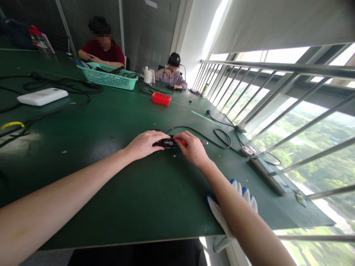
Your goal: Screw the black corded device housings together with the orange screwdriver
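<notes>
A slim black corded device (168,143) lies across the green table (155,199) between my two hands. It is long, with a ribbed or lettered middle; its exact kind I cannot make out. My left hand (144,145) wraps its left end, thumb on the near side and fingers on the far side. Over the right part, my right hand (192,147) is closed with thumb and fingertips pinched against it. A small orange piece (183,143) shows between those fingers, mostly hidden. The device's right tip sticks out past the right hand.
A black cable (194,129) loops behind my hands to the right. White-and-blue gloves (222,214) lie under my right forearm. Beyond are a red tray (161,99), a teal basket (111,77) and a white box (43,96). Two people sit across; a metal railing (277,70) runs along the right.
</notes>
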Action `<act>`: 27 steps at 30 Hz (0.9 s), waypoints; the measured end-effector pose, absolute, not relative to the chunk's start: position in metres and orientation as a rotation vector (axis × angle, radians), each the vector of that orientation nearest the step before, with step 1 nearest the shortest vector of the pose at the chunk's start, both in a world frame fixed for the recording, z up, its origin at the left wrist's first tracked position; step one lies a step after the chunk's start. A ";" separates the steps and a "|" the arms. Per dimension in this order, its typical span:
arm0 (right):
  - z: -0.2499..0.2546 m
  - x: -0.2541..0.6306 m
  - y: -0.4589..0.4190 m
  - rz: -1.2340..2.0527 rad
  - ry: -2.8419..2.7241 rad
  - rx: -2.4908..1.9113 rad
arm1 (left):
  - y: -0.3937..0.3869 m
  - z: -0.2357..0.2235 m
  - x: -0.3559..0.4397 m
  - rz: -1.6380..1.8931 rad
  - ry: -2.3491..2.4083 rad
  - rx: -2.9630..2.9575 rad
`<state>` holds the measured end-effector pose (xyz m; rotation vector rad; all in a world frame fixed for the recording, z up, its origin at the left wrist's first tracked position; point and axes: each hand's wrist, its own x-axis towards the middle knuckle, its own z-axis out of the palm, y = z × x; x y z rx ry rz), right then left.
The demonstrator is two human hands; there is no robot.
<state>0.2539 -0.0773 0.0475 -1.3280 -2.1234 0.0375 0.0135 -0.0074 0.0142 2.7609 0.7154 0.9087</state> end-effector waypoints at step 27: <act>0.048 0.229 -0.089 0.029 -2.376 -1.340 | -0.001 0.008 0.014 0.836 0.972 2.487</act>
